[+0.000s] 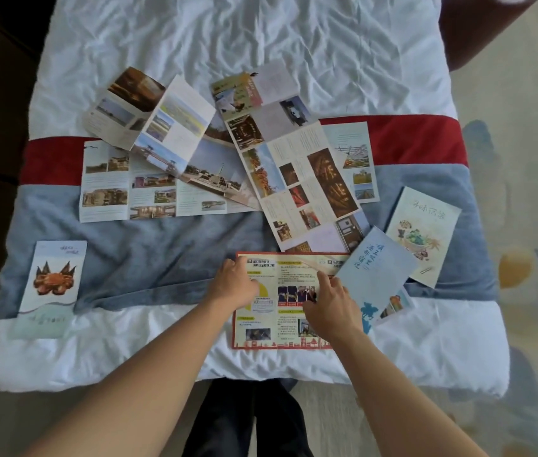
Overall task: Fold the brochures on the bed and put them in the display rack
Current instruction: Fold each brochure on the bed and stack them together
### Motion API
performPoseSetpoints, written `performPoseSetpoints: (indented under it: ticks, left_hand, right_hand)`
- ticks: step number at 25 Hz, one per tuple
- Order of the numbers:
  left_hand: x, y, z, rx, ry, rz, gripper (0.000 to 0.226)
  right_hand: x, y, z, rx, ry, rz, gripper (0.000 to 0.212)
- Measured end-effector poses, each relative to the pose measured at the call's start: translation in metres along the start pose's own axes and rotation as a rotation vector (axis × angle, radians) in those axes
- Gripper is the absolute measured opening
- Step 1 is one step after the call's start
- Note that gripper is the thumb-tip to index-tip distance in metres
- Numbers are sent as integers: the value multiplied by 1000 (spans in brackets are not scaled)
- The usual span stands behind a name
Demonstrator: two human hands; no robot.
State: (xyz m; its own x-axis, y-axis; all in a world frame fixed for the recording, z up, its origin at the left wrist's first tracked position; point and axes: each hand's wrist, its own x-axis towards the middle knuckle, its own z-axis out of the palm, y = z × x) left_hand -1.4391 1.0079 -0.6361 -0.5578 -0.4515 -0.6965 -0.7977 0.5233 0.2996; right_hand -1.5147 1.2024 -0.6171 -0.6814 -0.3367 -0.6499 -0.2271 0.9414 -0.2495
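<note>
Both hands are resting on the red-bordered brochure (285,301), which is lying open and flat at the lower centre of the frame, across the blue band and the white edge of the bed (162,351). The left hand (236,285) is pressing down on the brochure's left panel with fingers curled together, gripping nothing. The right hand (330,305) is lying on the middle of the sheet, index finger stretched toward the top edge (whether it is pinching the paper, I cannot tell). A pale blue folded brochure (375,275) is overlapping the red-bordered one's right side, with a food-illustrated booklet (424,235) just beside it. A folded crab brochure (55,278) is sitting well apart at lower left. Several unfolded photo brochures (168,166) are overlapping across the middle.
</note>
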Motion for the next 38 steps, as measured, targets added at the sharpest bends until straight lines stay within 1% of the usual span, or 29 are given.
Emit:
performPoseSetpoints:
  ticks: [3,5,7,9,12,13,14,15,16,18,20,22,24,25,26,28,30,32,34,36,38]
  left_hand:
    - [6,0,8,-3,-23,-32,45]
    - [12,1,12,-62,4,-59,47]
    - [18,5,13,-210,99,-79,38]
    - [21,11,9,-378,220,-97,18]
    - [19,26,5,-512,299,-145,18]
    - [18,32,6,-585,295,-154,17]
    - [16,38,9,-677,257,-150,15]
    - [14,45,13,-756,191,-135,15]
    - [13,50,18,-784,115,-113,15]
    - [10,54,30,-609,6,-62,20]
    - [9,54,43,-430,-46,-74,39]
    - [7,52,50,-437,-114,-143,60]
    - [6,52,53,-475,-155,-189,67]
    - [6,51,54,-487,-153,-202,65]
    - [7,50,55,-500,-138,-209,58]
    - [9,48,55,-517,-122,-190,33]
    - [12,47,56,-516,-160,-138,13]
    - [10,49,56,-503,-187,-107,8]
    - [8,50,52,-454,-143,-104,9]
    - [8,45,41,-365,-25,-117,15]
    - [10,38,26,-372,111,-171,13]
  right_hand:
    - [6,0,11,9,-18,3,60]
    - [11,0,16,9,-26,5,60]
    - [13,2,20,23,-23,13,61]
    - [13,5,22,38,-1,20,62]
    - [12,8,22,82,31,33,61]
    - [11,8,22,101,40,38,60]
    - [10,9,22,128,50,46,59]
    - [9,9,22,160,64,58,58]
    - [9,11,21,191,78,70,57]
    - [8,16,21,232,95,90,57]
    - [7,23,20,251,102,111,59]
    - [6,29,20,259,105,132,59]
    - [7,31,21,266,106,140,59]
    - [7,31,22,266,112,140,57]
    - [8,31,22,263,121,135,54]
    - [9,29,22,259,124,129,50]
    - [11,28,20,257,119,132,48]
    - [11,27,19,256,112,132,45]
    - [10,26,16,237,122,129,44]
    - [12,24,14,197,163,112,44]
    - [16,20,8,204,208,90,43]
